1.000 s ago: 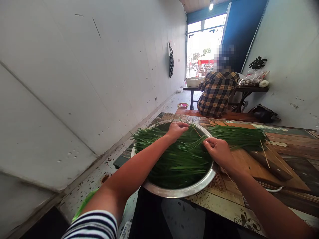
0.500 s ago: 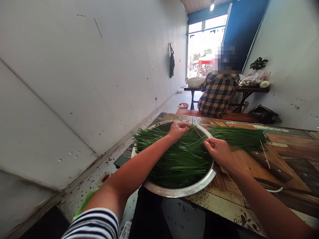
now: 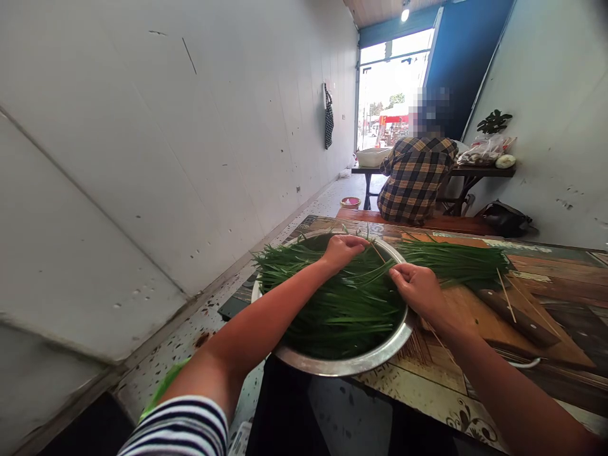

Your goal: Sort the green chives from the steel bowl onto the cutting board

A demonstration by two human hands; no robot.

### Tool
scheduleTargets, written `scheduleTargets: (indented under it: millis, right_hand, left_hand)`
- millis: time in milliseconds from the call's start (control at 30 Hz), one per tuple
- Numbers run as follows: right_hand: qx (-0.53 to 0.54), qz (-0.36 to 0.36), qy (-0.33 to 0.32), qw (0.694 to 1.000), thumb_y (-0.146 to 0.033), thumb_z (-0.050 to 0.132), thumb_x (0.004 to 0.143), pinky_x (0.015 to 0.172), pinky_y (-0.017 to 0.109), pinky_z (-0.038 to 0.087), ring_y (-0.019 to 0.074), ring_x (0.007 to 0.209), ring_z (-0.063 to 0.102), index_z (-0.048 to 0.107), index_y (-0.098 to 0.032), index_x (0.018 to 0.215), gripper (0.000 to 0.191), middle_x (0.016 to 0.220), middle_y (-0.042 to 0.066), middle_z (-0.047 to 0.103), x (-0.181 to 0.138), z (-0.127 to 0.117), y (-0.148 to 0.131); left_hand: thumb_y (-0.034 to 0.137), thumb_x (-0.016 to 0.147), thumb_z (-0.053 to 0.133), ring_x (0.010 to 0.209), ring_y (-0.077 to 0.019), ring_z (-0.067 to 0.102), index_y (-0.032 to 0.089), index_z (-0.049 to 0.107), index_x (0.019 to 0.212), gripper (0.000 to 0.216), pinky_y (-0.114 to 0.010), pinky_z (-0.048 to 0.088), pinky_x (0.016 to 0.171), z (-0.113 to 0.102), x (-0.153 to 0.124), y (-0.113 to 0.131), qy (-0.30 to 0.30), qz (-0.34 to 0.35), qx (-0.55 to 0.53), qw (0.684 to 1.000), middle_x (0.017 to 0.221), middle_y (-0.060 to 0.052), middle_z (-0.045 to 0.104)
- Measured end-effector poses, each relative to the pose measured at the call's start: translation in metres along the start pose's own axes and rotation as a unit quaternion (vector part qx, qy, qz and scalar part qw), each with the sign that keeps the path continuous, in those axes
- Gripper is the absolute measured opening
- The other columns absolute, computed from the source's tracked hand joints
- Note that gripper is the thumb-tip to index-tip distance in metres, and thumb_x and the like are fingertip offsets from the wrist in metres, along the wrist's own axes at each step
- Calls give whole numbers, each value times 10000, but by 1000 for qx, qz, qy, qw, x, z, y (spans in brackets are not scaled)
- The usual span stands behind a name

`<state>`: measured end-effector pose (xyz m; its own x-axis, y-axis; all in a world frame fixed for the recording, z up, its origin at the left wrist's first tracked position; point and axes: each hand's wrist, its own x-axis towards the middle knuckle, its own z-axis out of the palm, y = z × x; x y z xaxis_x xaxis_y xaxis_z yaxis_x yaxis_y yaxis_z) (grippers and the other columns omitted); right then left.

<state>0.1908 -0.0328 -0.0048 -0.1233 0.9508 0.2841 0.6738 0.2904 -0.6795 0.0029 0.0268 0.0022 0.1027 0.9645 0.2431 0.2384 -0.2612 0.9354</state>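
Basin of steel, its broad rim catching the light, stands at the table's near edge, heaped with long green leaves that spill past the rim at 10 o'clock. Taking the basin as the dial, the left hand is over the leaves at 12 o'clock, thumb and fingertips pinched at the upper end of a thin stick. The right hand, at 3 o'clock above the rim, pinches a few leaf strands between thumb and finger; whether it grips the stick too, I cannot tell. A bundle of thin sticks lies just outside the rim at 4 o'clock. Farther out, a second pile of leaves lies at 2 o'clock, and a wooden board at 3 o'clock. At 1 o'clock, well apart, a person in a plaid shirt sits with back turned.
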Motion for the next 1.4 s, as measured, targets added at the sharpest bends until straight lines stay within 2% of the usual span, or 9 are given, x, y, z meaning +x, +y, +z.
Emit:
scheduleTargets:
  millis: [167,200,333,467,600,800,1033,1233,1400]
  right_hand:
    - [30,4,16,999,-375,466,777,519,235,371,142,566,577,673,-179,719,291,636,33,675,-1,0,-3]
    - [34,3,20,999,-375,470,774,519,234,372,141,565,577,674,-178,719,289,634,32,674,-2,0,-3]
    - [33,7,29,999,-376,481,763,516,232,370,137,550,570,670,-171,706,284,599,25,657,-3,-1,-5]
    - [31,15,19,999,-376,472,768,531,232,376,135,562,577,664,-165,719,289,638,32,670,-3,-1,-5]
    - [15,2,25,1000,-371,466,769,533,228,372,130,558,565,668,-172,708,290,606,18,654,-5,-3,-8]
    - [24,2,26,999,-356,471,752,521,230,377,134,548,573,656,-181,677,265,596,17,659,-4,-4,-10]
    - [24,17,11,1000,-379,473,759,528,244,377,147,569,588,656,-188,705,270,619,26,669,-2,0,-3]
    - [9,15,-2,1000,-386,460,763,532,244,375,149,575,588,660,-184,723,287,621,27,666,-2,-1,-3]
    - [-5,4,-1,1000,-373,460,761,516,237,361,142,563,579,667,-184,704,286,616,29,665,-1,-1,-2]
  left_hand:
    - [253,666,665,699,-123,588,147,750,860,237,-213,452,677,-8,-5,18,-176,24,37,983,773,-34,706]
    - [264,679,652,689,-121,585,152,750,867,240,-214,450,671,-11,-4,19,-175,32,50,983,767,-31,703]
    - [236,672,638,661,-115,561,177,751,793,177,-216,434,676,-19,6,8,-85,61,162,981,716,-16,685]
    - [177,579,700,627,-132,533,193,738,645,77,-234,415,670,-16,12,-10,-133,91,291,943,643,-19,651]
    - [114,523,727,656,-153,548,209,727,622,137,-245,413,697,-9,9,-12,-118,81,334,932,645,-21,638]
    - [163,583,705,592,-117,537,175,710,629,47,-221,407,602,-9,7,-4,-125,43,281,951,622,-3,638]
    - [222,566,736,563,-88,496,135,679,624,119,-205,378,537,-15,10,-5,-56,18,222,973,607,0,607]
    - [330,602,728,530,-72,452,123,724,816,297,-200,366,517,-13,11,-8,-45,-36,131,990,587,4,578]
    - [333,747,611,519,-65,484,101,711,909,299,-188,386,514,-10,8,-2,-55,-90,50,993,631,-23,625]
